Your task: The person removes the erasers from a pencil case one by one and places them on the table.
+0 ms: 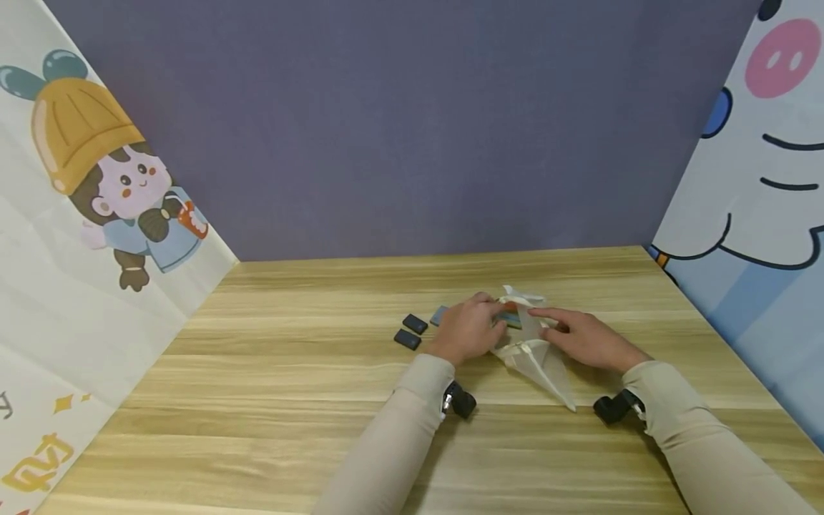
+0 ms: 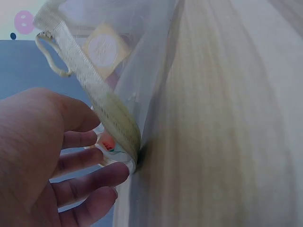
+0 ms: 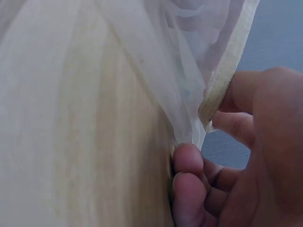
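Note:
A translucent pale bag (image 1: 537,368) with a cream woven edge band lies on the table between the hands. My left hand (image 1: 470,329) is at its left side; in the left wrist view its loosely bent fingers touch the band (image 2: 94,85), which carries a small loop (image 2: 52,54). From the right, my right hand (image 1: 589,340) pinches the bag's band (image 3: 227,66) between thumb and finger, its other fingers curled beneath. Through the thin material shows a tan squarish piece (image 2: 106,49) with a pale round mark. An orange-red item (image 2: 108,141) shows beside the left fingers.
Two small dark blocks (image 1: 415,324) lie left of the left hand. A blue-grey flat piece (image 1: 439,315) is partly covered by that hand. Behind the wood-grain table (image 1: 257,400) stands a grey-blue panel (image 1: 412,129). Printed sheets flank both sides.

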Demonstrator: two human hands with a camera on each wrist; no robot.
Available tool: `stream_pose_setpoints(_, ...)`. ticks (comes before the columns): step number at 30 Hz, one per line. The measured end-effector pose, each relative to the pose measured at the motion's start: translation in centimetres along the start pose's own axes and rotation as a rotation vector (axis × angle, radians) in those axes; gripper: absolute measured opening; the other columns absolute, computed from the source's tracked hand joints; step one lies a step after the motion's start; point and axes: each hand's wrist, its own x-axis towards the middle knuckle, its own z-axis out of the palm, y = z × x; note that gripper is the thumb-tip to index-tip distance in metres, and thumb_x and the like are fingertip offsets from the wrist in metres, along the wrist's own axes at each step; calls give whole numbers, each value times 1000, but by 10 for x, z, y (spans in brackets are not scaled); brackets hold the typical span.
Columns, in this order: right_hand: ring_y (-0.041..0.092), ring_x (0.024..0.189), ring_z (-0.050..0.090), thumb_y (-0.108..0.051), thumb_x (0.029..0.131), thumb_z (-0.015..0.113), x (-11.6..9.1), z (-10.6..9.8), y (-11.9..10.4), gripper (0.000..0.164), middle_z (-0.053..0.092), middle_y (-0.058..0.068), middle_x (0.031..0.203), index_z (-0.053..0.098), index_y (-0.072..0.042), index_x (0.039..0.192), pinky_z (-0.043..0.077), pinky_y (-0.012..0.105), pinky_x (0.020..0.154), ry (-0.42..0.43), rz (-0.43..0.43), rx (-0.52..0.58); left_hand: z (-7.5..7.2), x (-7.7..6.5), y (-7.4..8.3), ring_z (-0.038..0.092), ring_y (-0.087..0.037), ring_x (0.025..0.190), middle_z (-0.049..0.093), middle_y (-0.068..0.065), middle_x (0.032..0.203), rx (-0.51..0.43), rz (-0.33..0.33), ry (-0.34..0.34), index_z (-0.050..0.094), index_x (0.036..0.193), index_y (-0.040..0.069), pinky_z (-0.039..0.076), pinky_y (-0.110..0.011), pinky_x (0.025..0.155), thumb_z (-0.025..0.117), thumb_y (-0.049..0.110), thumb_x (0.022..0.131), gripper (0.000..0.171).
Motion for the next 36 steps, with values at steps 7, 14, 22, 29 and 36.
stream_pose_setpoints(7, 17, 59, 44, -28, 106, 53, 0, -1, 0, 50, 53, 2, 74, 43, -15, 153, 38, 34, 57, 2, -3, -11, 0, 3, 2, 59, -14, 120, 54, 4, 142, -1, 0, 11, 60, 140, 22, 51, -32, 92, 53, 36, 103, 40)
stream_pose_setpoints(14, 18, 61, 45, -23, 104, 55, -1, 0, 0, 51, 56, 3, 77, 43, -15, 153, 38, 34, 57, 3, 17, 6, -1, 5, 7, 60, -17, 121, 54, 2, 142, 16, -19, -12, 59, 141, 23, 53, -35, 91, 54, 39, 102, 42)
stream_pose_setpoints(22, 16, 60, 46, -21, 104, 56, 0, 2, 1, 51, 57, 2, 76, 44, -17, 153, 39, 33, 58, 2, 12, -5, -3, 5, 9, 63, -18, 115, 57, -1, 142, -1, -53, -44, 60, 141, 22, 55, -35, 83, 55, 40, 102, 43)
stream_pose_setpoints(29, 16, 58, 44, -18, 103, 54, 2, 3, 0, 49, 56, 1, 75, 47, -17, 151, 38, 32, 56, -7, 6, -18, -2, 3, 8, 61, -11, 86, 60, -1, 138, -32, -64, -48, 59, 141, 19, 51, -30, 66, 56, 39, 102, 44)
stream_pose_setpoints(36, 16, 55, 43, -16, 103, 52, 2, 2, 3, 48, 56, 1, 74, 47, -18, 151, 38, 31, 54, -12, 21, -34, 0, 3, 9, 64, -16, 97, 59, -4, 136, -33, -71, -56, 57, 143, 17, 54, -35, 77, 54, 40, 102, 47)
